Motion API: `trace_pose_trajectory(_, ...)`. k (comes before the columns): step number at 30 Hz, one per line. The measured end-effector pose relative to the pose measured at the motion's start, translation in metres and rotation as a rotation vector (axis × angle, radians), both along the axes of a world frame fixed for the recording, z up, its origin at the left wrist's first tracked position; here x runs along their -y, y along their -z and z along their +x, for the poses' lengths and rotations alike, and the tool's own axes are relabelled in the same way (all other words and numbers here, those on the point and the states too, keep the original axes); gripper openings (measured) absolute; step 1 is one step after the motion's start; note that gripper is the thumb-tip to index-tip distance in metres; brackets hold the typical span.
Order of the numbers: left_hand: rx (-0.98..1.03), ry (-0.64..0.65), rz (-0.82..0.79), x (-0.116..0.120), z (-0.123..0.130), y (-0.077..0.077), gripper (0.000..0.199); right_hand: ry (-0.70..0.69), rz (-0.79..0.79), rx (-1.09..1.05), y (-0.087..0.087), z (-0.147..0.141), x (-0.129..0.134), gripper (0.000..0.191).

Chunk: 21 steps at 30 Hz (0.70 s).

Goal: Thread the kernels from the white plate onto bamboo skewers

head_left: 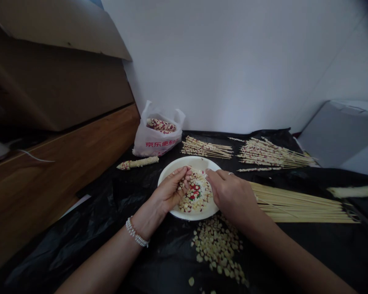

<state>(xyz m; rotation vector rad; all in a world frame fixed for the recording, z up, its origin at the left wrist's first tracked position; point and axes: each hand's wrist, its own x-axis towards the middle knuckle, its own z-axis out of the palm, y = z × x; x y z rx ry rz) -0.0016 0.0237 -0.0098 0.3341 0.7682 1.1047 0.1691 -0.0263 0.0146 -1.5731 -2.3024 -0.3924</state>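
Over the shallow white bowl (169, 168), seen from the head view, we hold both hands close together with their fingertips just apart. The bowl rests on a black plastic sheet (95, 232), and mottled kernels (190, 204) lie loose in it over a red and green print. Our left hand (170, 188) has its thumb and fingers drawn together, seemingly pinching a kernel, though that is too small to be sure of. Our right hand (231, 192) is curled, thumb close to forefinger; we cannot tell what, if anything, is between them.

We judge the kernels light, firm and slightly slick, so they could slip from a loose pinch; the broad sides offer the best hold, between thumb tip and forefinger. The bare sticks (303, 204) beside our right forearm look thin, stiff and easily snapped if bent, so we would take one low on its shaft. Nearer us lies a heap of pale kernels (217, 241); beyond the bowl sit two bunches of kernel-covered sticks (265, 153).
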Motion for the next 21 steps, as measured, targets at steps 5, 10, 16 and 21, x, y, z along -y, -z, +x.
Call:
trace_pose_trajectory(5, 0.024, -0.043, -0.001, 0.0003, 0.0005, -0.0007, 0.017, 0.018, -0.033, 0.018, -0.0018, -0.0016, 0.0000, 0.026)
trace_pose_trajectory(10, 0.014, -0.076, 0.017, 0.0005, 0.0011, -0.0008, 0.017, 0.016, -0.057, 0.023, -0.0025, -0.0011, 0.0007, 0.023)
trace_pose_trajectory(16, 0.028, -0.072, 0.027, -0.0002, -0.0001, 0.0007, 0.016, 0.026, -0.083, 0.037, -0.0028, -0.0022, 0.0009, 0.025)
trace_pose_trajectory(21, 0.017, -0.050, 0.035, -0.0007, -0.0008, 0.0007, 0.018, 0.037, -0.094, 0.057, -0.0030, -0.0031, 0.0012, 0.027)
